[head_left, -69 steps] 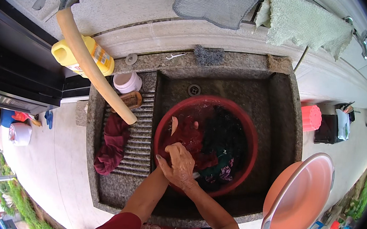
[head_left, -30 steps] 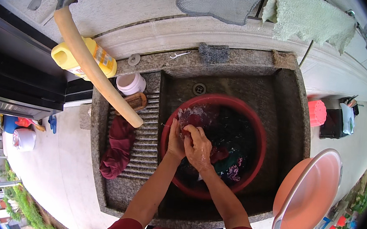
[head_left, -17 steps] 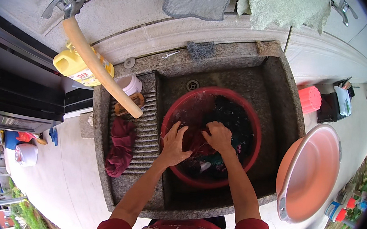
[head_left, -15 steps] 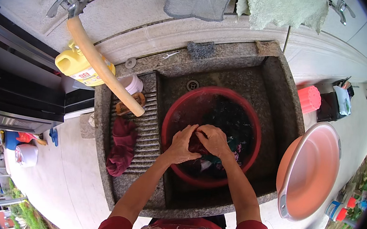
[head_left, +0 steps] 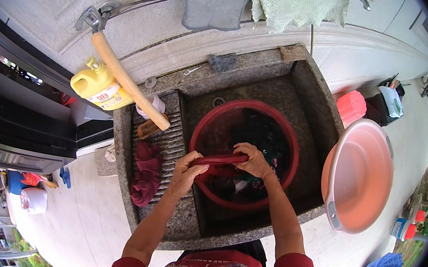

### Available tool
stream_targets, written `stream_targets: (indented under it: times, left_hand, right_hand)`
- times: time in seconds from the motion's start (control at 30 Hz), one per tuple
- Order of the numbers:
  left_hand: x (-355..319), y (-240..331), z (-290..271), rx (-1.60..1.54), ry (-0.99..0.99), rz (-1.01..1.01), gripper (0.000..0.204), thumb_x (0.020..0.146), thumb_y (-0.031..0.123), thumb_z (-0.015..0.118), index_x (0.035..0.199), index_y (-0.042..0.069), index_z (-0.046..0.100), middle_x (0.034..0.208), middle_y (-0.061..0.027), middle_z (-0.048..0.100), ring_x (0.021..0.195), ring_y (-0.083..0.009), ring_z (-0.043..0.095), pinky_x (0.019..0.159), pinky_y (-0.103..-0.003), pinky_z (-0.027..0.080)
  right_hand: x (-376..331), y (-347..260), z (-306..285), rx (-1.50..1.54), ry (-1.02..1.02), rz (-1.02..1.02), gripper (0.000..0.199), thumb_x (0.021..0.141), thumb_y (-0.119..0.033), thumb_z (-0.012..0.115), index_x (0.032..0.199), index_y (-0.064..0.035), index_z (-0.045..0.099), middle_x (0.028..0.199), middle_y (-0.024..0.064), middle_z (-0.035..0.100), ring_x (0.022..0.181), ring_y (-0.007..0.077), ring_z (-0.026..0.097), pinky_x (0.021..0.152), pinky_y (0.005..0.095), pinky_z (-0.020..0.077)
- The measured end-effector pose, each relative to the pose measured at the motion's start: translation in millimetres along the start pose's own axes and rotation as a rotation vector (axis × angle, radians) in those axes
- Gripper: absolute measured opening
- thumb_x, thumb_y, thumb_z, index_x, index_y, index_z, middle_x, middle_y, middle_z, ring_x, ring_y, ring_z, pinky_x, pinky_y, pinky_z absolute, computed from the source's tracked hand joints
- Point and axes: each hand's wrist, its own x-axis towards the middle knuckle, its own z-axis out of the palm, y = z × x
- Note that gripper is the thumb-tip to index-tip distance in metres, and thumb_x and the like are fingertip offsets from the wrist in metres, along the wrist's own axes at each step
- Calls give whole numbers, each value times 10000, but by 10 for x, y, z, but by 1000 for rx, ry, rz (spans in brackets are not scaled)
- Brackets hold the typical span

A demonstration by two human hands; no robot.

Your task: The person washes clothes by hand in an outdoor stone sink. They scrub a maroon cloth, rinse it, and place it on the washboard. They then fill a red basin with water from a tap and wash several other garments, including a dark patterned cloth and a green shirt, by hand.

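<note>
A dark red cloth (head_left: 220,159) is stretched between my two hands, just above a red basin (head_left: 195,131). My left hand (head_left: 187,171) is closed round its left end, over the basin's left rim. My right hand (head_left: 253,161) grips the other end, above the middle of the basin. Dark wet laundry (head_left: 264,131) lies in water in the basin, with green and pink patches showing near my right hand. To the left, a bunched maroon garment (head_left: 146,173) rests on the ribbed washboard (head_left: 171,152) of the stone sink.
Above the washboard hangs a tan hose (head_left: 125,80) from a tap. A scrubbing brush (head_left: 151,127) and a yellow jug (head_left: 105,85) are by it. A large orange basin (head_left: 360,175) stands right of the stone sink (head_left: 327,98). Two cloths hang along the wall.
The red cloth, bunched between my hands low in the basin before, is now raised and pulled out lengthwise. My left hand has moved left and my hands are farther apart. The view has shifted slightly.
</note>
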Motion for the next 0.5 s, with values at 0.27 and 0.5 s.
stream_targets:
  times: [0.27, 0.5]
  left_hand:
    - [-169, 340, -232, 405, 115, 250, 173, 807, 120, 686, 789, 31, 539, 687, 9, 514, 644, -65, 470, 590, -215, 392]
    - [-162, 305, -310, 939, 120, 459, 308, 661, 165, 788, 798, 16, 556, 723, -104, 582, 649, -254, 571, 605, -322, 467]
  right_hand:
    - [-206, -816, -664, 972, 77, 151, 84, 788, -55, 695, 846, -40, 635, 764, -69, 583, 727, 22, 501, 706, 195, 429]
    - [-219, -1840, -1251, 646, 261, -110, 59, 837, -50, 643, 871, -1, 644, 757, -42, 575, 718, 34, 488, 671, 193, 414]
